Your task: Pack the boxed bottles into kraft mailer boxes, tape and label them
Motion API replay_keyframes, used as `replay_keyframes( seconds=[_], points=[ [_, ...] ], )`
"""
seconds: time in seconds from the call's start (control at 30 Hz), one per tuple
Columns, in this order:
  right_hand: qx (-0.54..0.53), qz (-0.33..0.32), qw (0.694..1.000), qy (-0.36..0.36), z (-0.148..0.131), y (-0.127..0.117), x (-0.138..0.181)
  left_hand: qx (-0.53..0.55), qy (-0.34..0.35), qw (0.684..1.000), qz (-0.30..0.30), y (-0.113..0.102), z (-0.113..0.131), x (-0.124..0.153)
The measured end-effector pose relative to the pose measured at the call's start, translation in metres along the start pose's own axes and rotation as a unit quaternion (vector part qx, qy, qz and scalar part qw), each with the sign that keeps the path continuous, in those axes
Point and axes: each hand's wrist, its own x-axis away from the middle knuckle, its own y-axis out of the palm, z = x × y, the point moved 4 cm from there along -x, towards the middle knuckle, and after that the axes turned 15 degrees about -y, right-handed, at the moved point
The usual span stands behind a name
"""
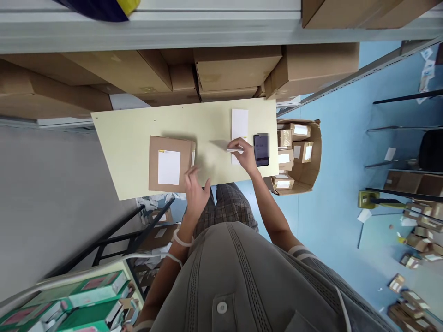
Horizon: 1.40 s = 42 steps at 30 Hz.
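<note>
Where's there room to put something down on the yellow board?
The pale yellow board has bare room left of the cardboard box, and between that box and the white paper. It's crowded at the right end, where the right hand pinches a white strip over the paper, beside the phone.

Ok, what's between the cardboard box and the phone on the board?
Head view: bare board, then a white paper sheet and the right hand pinching a white slip.

White is seen on the paper strip [230, 150] and the label [169, 167] of the brown parcel [187, 163], pale yellow on the board [138, 157], grey check on the near trousers [226, 207]
</note>
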Motion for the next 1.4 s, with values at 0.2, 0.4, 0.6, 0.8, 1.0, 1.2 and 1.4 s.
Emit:
replay_keyframes(
  seconds=[0.2, 0.4, 0.6, 0.8, 1.0, 1.2, 1.4],
  points=[
    [-0.091, 0.016, 0.995, 0.044, -0.046, -0.001, 0.038, -0.042, 0.094, 0.993, -0.056, 0.013, 0.044, -0.020],
    [-0.228, 0.037, 0.969, 0.085, -0.053, -0.004, 0.057, 0.004, 0.096, 0.990, -0.106, 0.034, 0.045, -0.005],
    [-0.314, 0.106, 0.931, 0.151, -0.028, -0.003, 0.082, 0.028, 0.130, 0.990, -0.036, 0.032, 0.063, 0.007],
    [-0.297, 0.168, 0.917, 0.206, -0.015, 0.000, 0.099, -0.007, 0.168, 0.986, 0.007, 0.036, 0.068, 0.013],
    [-0.311, 0.202, 0.902, 0.223, -0.010, 0.003, 0.103, -0.027, 0.175, 0.984, 0.004, 0.033, 0.073, 0.026],
    [-0.344, 0.223, 0.883, 0.230, -0.015, 0.008, 0.104, -0.016, 0.201, 0.978, -0.051, 0.022, 0.081, 0.038],
    [-0.414, 0.210, 0.843, 0.271, -0.015, 0.011, 0.109, -0.023, 0.211, 0.977, -0.022, 0.006, 0.083, 0.042]
  ],
)
